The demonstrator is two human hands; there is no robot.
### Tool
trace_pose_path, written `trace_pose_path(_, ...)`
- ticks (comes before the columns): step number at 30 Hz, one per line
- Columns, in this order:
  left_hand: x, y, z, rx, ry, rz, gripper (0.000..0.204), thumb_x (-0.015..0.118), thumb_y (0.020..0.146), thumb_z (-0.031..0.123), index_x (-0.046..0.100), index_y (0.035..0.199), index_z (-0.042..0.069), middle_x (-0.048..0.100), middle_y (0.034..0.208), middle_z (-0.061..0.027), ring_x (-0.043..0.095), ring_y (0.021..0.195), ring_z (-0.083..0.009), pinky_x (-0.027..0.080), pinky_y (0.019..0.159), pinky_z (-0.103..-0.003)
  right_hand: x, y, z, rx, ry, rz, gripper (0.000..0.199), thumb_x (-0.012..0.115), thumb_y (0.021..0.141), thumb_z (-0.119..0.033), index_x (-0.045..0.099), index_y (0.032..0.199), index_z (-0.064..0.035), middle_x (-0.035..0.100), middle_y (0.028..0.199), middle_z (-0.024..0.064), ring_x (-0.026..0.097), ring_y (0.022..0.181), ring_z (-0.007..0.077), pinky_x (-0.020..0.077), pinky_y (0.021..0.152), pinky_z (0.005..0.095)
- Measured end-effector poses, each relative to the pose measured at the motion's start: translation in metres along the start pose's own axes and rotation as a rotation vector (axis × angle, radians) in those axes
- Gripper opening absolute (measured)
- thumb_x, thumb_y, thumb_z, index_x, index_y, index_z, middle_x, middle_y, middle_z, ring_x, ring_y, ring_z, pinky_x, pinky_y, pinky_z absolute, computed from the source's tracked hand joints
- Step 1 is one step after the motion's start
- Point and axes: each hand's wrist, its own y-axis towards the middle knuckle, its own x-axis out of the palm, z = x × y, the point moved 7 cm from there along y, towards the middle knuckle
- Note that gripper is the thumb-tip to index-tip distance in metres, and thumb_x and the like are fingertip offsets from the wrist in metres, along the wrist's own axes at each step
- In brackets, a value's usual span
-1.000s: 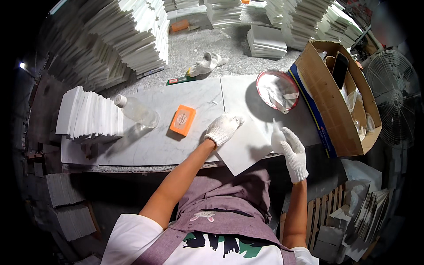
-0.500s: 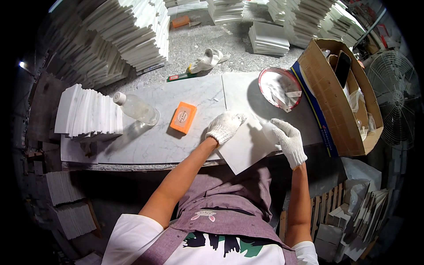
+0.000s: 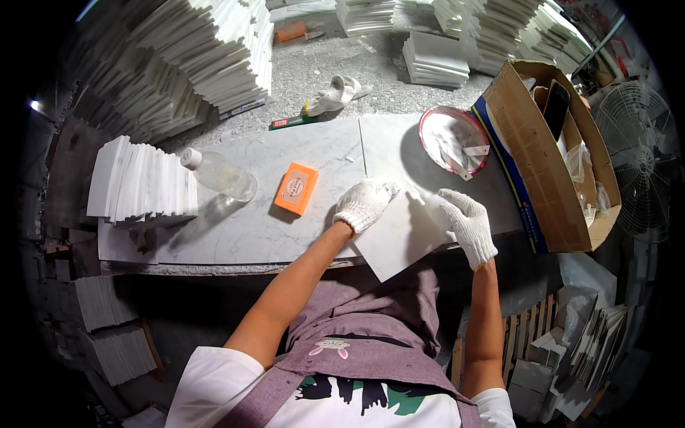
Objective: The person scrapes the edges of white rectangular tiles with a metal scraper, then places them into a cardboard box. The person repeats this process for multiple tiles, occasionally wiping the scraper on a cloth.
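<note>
A white square tile [image 3: 391,251] lies at the table's front edge, one corner jutting out toward me. My left hand [image 3: 364,205], in a white knit glove, bears on its left side with the fingers bent and pressed together. Over the tile's right side is my right hand [image 3: 469,222], gloved the same way. Its fingers and thumb pinch a small pale, translucent flat piece [image 3: 433,207], too blurred to name. Behind the right hand stands a red-rimmed round tub [image 3: 422,145] with white paste and a metal putty knife [image 3: 477,150] in it.
On the left are an orange block [image 3: 296,190], a clear bottle [image 3: 227,178] and a row of white tiles [image 3: 153,182]. A cardboard box [image 3: 510,146] borders the right side, with a fan [image 3: 638,160] beyond. A spare glove [image 3: 335,96] and tall tile stacks [image 3: 207,53] are farther back.
My right hand has shifted very slightly to the right. The left hand and the tile look much the same.
</note>
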Motion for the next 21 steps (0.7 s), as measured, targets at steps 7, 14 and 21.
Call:
trace_pose_path(7, 0.0022, 0.0019, -0.002, 0.025, 0.004, 0.013, 0.04, 0.045, 0.092, 0.04, 0.064, 0.104, 0.007, 0.062, 0.104, -0.02, 0.057, 0.098, -0.0384, 0.045, 0.084, -0.045, -0.0002, 0.0003, -0.0003, -0.018, -0.005, 0.001, 0.036, 0.066, 0.084, -0.019, 0.064, 0.113, 0.0021, 0.068, 0.102, 0.0091, 0.062, 0.09, 0.0122, 0.0491, 0.08, 0.0254)
trace_pose_path(14, -0.002, -0.0012, 0.0039, -0.009, 0.004, -0.012, 0.04, 0.045, 0.092, 0.04, 0.064, 0.104, 0.007, 0.063, 0.104, -0.02, 0.057, 0.098, -0.0384, 0.045, 0.084, -0.046, -0.0019, 0.0026, 0.0031, -0.035, -0.017, -0.001, 0.037, 0.067, 0.084, -0.021, 0.064, 0.113, 0.002, 0.068, 0.102, 0.0093, 0.062, 0.09, 0.0123, 0.0487, 0.081, 0.0256)
trace_pose_path(21, 0.0003, 0.0013, 0.0007, 0.023, 0.021, 0.017, 0.04, 0.045, 0.092, 0.04, 0.064, 0.104, 0.006, 0.063, 0.105, -0.0199, 0.058, 0.098, -0.0384, 0.046, 0.084, -0.046, -0.0007, 0.0021, 0.0004, -0.022, -0.012, -0.001, 0.037, 0.067, 0.084, -0.021, 0.064, 0.112, 0.0019, 0.068, 0.101, 0.0088, 0.061, 0.09, 0.0119, 0.0487, 0.08, 0.0256)
